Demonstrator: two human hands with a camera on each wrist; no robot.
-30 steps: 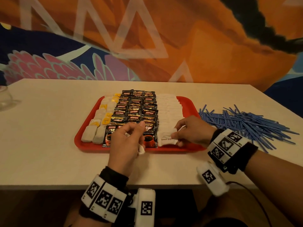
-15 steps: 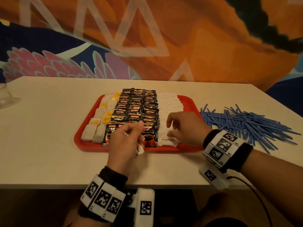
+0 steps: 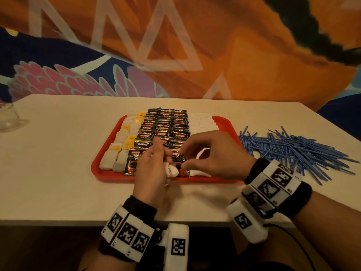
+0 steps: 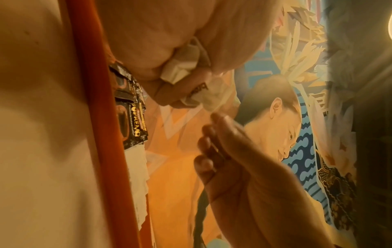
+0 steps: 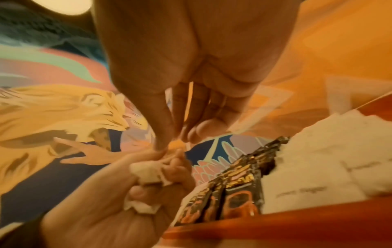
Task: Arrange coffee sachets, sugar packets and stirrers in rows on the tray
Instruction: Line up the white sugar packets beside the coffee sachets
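While our left hand [image 3: 154,171] is gripping white sugar packets [image 3: 171,170], our right hand [image 3: 213,159] is reaching to them.
We are keeping its fingers loosely spread, holding nothing, above the red tray [image 3: 101,163].

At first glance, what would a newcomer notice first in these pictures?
Probably the red tray at the table's middle, packed with rows of black coffee sachets between white sugar packets. Right of it lies a loose heap of blue stirrers. Over the tray's near edge, the left hand grips white packets while the right hand reaches toward them.
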